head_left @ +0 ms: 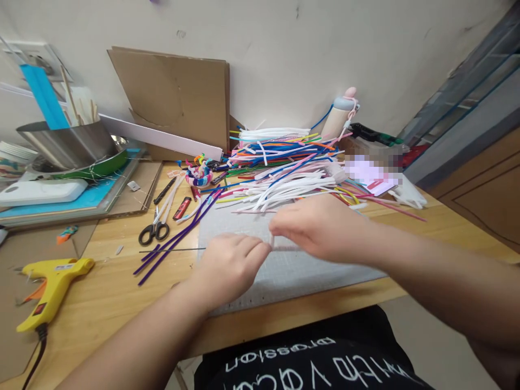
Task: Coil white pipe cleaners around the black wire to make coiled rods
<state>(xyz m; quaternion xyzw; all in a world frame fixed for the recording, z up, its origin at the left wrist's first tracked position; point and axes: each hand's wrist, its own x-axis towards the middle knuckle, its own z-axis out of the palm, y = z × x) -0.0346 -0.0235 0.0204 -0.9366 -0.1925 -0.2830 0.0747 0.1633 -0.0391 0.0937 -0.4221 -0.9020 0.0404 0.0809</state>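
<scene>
Both my hands are over a grey cutting mat (309,271) on the wooden table. My left hand (229,268) is curled, its fingertips pinching the left end of a white pipe cleaner (284,248). My right hand (320,225) is closed over the same white pipe cleaner from the right, with a short end sticking up between the two hands. A thin dark wire (170,250) lies on the table left of my left hand. The hands are slightly blurred.
A big heap of coloured pipe cleaners (284,162) lies behind the mat. Purple pipe cleaners (179,238), scissors (156,227) and a yellow glue gun (51,290) lie to the left. Cardboard (174,97) leans on the wall; a metal pot (69,143) stands far left.
</scene>
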